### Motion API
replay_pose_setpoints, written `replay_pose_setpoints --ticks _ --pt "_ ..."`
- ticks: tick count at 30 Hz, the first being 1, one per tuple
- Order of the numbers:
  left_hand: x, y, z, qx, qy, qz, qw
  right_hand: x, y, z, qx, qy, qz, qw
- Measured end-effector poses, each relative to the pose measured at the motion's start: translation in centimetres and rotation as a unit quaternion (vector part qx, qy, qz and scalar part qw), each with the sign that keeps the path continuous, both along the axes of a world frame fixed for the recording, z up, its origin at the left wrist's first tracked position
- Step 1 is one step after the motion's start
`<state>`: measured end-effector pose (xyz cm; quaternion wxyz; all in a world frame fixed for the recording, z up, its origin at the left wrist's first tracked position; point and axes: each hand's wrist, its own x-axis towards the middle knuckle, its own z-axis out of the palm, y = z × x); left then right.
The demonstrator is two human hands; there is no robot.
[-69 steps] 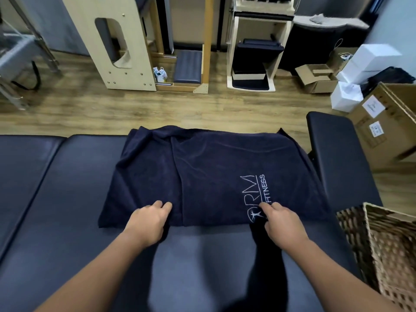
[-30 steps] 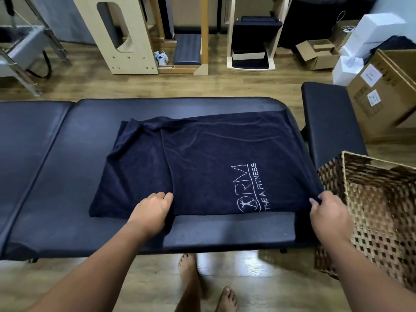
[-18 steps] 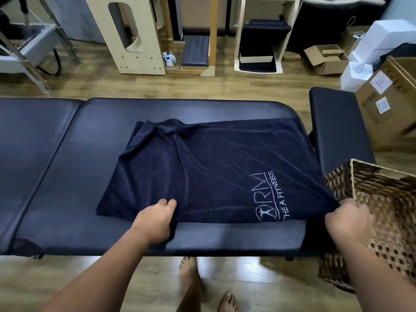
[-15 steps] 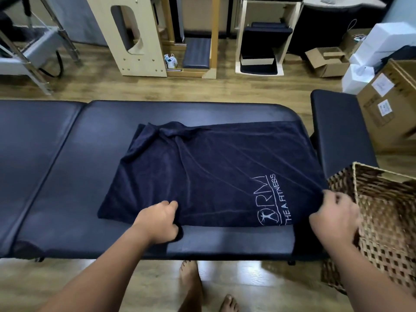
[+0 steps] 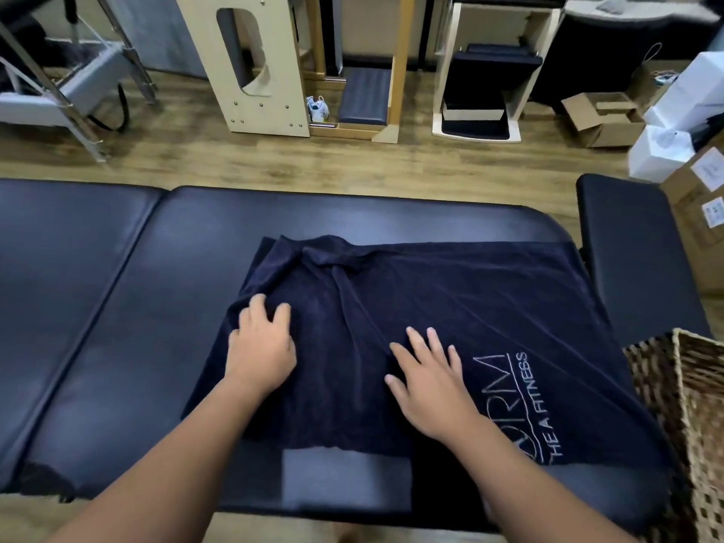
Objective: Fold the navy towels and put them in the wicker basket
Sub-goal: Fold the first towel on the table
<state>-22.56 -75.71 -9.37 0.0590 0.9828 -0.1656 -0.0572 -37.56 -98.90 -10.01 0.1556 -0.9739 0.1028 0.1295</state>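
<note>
Head view: navy towel (image 5: 450, 327) spread on padded tabletop (image 5: 117, 307). Left hand (image 5: 260, 346) rests on towel, fingers bent, bunching cloth. Right hand (image 5: 431, 382) flat, grip apart, beside white logo (image 5: 521, 405). Wicker basket (image 5: 689, 405) right of right hand.

left hand (image 5: 261, 348): off the near hem, now further up on the navy terry towel with white logo (image 5: 489, 307), fingers bent into the bunched left part | right hand (image 5: 433, 380): released the right corner, now flat, fingers spread, beside the logo
</note>
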Motion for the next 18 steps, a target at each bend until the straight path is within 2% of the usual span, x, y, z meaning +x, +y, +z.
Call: replay_pose_setpoints --ticks 3,7,11,14,16,18 --pt "2.9 0.4 -0.4 0.011 0.019 0.098 0.995 4.3 0.0 0.4 0.016 0.021 0.014 1.0" --pt "5.8 0.9 -0.8 0.007 0.011 0.137 0.99 10.7 0.3 0.6 0.012 0.053 0.024 0.998" --pt "8.4 2.2 -1.1 -0.045 0.01 0.165 0.985 17.0 0.5 0.6 0.014 0.081 -0.016 0.996" --pt "9.7 3.3 -0.7 -0.13 0.04 0.195 0.971 20.7 0.2 0.2 0.01 0.093 -0.082 0.992" --pt "9.7 3.5 0.0 -0.178 0.103 0.234 0.95 22.1 0.3 0.2 -0.001 0.053 -0.101 0.993" --pt "9.2 3.8 0.4 -0.19 0.149 0.244 0.939 22.7 1.0 0.2 -0.014 -0.035 -0.059 0.998"
